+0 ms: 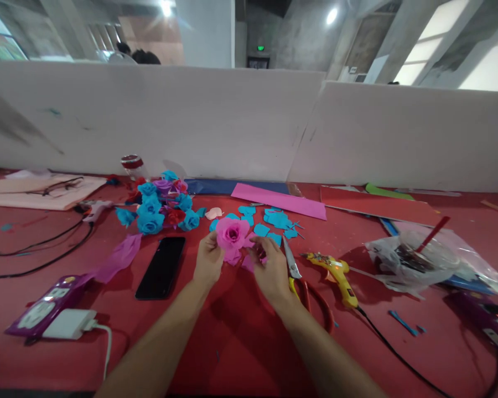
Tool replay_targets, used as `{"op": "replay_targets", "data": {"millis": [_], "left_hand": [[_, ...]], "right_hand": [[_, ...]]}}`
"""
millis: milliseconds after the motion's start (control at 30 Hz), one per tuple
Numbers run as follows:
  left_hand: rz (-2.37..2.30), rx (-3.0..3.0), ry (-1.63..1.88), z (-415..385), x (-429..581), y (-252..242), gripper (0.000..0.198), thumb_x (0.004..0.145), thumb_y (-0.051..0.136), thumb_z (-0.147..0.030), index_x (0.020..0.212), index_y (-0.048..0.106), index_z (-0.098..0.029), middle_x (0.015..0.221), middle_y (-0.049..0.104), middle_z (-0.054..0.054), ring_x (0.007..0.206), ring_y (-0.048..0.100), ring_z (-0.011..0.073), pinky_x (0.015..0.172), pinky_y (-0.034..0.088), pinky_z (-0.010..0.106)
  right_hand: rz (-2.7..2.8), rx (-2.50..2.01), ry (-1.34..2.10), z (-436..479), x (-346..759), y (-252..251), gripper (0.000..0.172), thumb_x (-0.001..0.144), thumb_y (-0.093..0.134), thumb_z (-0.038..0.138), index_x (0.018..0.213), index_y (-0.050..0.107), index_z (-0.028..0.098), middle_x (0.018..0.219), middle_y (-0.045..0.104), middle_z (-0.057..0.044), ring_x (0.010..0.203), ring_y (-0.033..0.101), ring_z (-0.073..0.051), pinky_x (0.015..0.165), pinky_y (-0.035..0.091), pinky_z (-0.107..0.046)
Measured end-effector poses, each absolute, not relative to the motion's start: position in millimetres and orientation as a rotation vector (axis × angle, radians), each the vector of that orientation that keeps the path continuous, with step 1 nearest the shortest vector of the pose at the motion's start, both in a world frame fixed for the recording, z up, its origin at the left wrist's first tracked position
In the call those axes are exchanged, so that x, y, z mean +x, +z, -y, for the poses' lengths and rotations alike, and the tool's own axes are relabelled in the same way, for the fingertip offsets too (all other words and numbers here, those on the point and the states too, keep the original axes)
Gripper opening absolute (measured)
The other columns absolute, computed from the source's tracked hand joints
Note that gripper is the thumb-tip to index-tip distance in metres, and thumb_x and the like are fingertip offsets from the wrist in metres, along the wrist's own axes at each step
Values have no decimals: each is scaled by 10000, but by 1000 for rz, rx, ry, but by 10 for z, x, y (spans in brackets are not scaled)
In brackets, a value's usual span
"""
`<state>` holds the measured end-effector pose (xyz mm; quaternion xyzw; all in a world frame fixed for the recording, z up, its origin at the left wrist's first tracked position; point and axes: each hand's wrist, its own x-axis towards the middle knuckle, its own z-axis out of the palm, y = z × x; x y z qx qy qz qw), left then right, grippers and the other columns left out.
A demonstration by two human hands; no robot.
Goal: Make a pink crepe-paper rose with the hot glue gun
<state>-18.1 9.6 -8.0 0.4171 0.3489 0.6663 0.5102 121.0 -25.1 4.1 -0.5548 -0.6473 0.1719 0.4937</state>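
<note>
My left hand (208, 258) pinches a pink paper flower (232, 233) from its left side, with the open bloom facing me. At the flower's right edge, my right hand (271, 268) has its fingers closed on a pink paper petal (249, 240); whether that petal is joined to the bloom I cannot tell. Loose pink petals (248, 263) lie beneath the hands. Just behind are several cut blue petals (276, 218). Scissors (291, 260) with red and yellow handles rest beside my right hand, partly under the wrist.
A yellow glue gun (336, 273) lies to the right, its cord trailing forward. Left are a black phone (160, 269), a purple power strip (45, 307) and a bunch of paper flowers (151, 207). A plastic-bagged cup (417, 254) stands far right; a white partition (232, 121) closes the back.
</note>
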Motion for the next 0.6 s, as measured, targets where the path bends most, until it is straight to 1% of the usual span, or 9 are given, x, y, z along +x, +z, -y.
{"op": "replay_targets", "data": {"millis": [33, 100, 167, 233, 300, 367, 433, 467, 600], "left_hand": [[-838, 1003, 1620, -118, -198, -92, 227, 615, 767, -244, 814, 701, -158, 782, 708, 41, 693, 618, 146, 691, 504, 271], [-837, 997, 1665, -178, -243, -122, 236, 614, 766, -263, 813, 696, -156, 796, 712, 48, 736, 629, 157, 726, 499, 276], [-867, 994, 1732, -246, -290, -153, 232, 601, 772, -279, 777, 688, -153, 771, 709, 46, 776, 636, 168, 761, 490, 278], [-900, 997, 1782, -303, -327, -171, 223, 603, 769, -271, 773, 683, -154, 782, 708, 40, 806, 636, 166, 792, 478, 276], [-902, 972, 1799, -337, -343, -171, 208, 616, 760, -256, 780, 679, -159, 791, 704, 27, 796, 633, 151, 808, 472, 279], [-880, 894, 1779, -347, -339, -155, 195, 624, 758, -259, 770, 672, -161, 751, 691, 13, 733, 629, 132, 783, 480, 283], [-851, 793, 1746, -340, -322, -134, 194, 619, 766, -276, 736, 661, -161, 681, 666, -2, 656, 617, 117, 721, 492, 277], [-835, 755, 1726, -333, -314, -123, 202, 612, 773, -282, 723, 656, -161, 664, 656, -5, 633, 612, 114, 695, 495, 275], [-765, 724, 1683, -321, -326, -80, 231, 581, 797, -280, 696, 632, -165, 640, 626, -18, 595, 587, 93, 641, 495, 252]], "right_hand": [[1579, -1360, 399, 264, 1214, 45, 108, 851, 538, 270, 807, 604, 197, 741, 624, -27, 614, 547, -144, 595, 429, -259], [1645, -1358, 366, 300, 1211, 45, 278, 885, 488, 325, 640, 532, 202, 549, 528, 13, 492, 465, -121, 499, 338, -244], [1737, -1308, 334, 348, 1186, 46, 356, 911, 434, 317, 574, 474, 206, 479, 456, 27, 441, 406, -110, 468, 276, -251], [1818, -1235, 316, 412, 1139, 61, 333, 917, 413, 272, 601, 492, 203, 494, 472, 19, 453, 419, -115, 471, 278, -254], [1887, -1147, 323, 498, 1087, 96, 263, 910, 416, 217, 691, 559, 194, 555, 541, 1, 506, 480, -127, 501, 331, -248], [1953, -1052, 341, 605, 1057, 137, 223, 894, 410, 135, 855, 623, 190, 734, 642, -38, 665, 574, -150, 599, 419, -249], [2006, -1012, 351, 730, 1071, 161, 301, 867, 404, 62, 1004, 632, 202, 930, 667, -69, 840, 605, -171, 722, 466, -278], [2021, -1025, 364, 798, 1096, 162, 332, 858, 409, 45, 1044, 629, 209, 973, 664, -73, 874, 607, -174, 750, 475, -287], [2035, -1119, 435, 1109, 1271, 81, 256, 877, 450, 93, 984, 649, 214, 846, 680, -42, 745, 622, -143, 669, 474, -247]]}}
